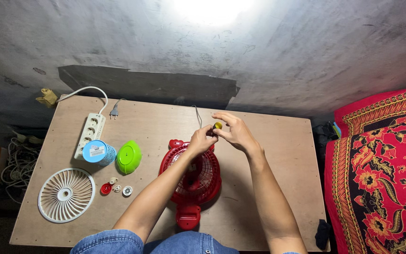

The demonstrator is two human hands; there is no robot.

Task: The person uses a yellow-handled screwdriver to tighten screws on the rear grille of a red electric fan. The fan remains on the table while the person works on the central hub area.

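small yellow piece (218, 125), round and bead-like, sits pinched between the fingertips of both hands, just above the top rim of the red fan cage (191, 176). it looks light and hard, and small enough to slip, so i judge a fingertip pinch on its sides is the only sensible hold.

far out to the left of the left hand (202, 139) lies a white fan blade (66, 194), flat on the wooden table (269, 188). above it rests a white power strip (90, 135), with a loose plug (114, 112) beside its far end. closer in stand a blue cylinder with a pale lid (98, 152) and a green rounded cap (128, 157), and below them a red knob (105, 189) and a few small white fittings (122, 188).

the left hand is closed narrowly, fingers curled onto the yellow piece. right beneath it the red fan cage lies on its back, wire grille up; it looks springy and easily bent.

the right hand (233, 132) meets the left, thumb and forefinger nipping the same piece, the other fingers spread loosely. well off to its right hangs a red patterned cloth (381, 174).
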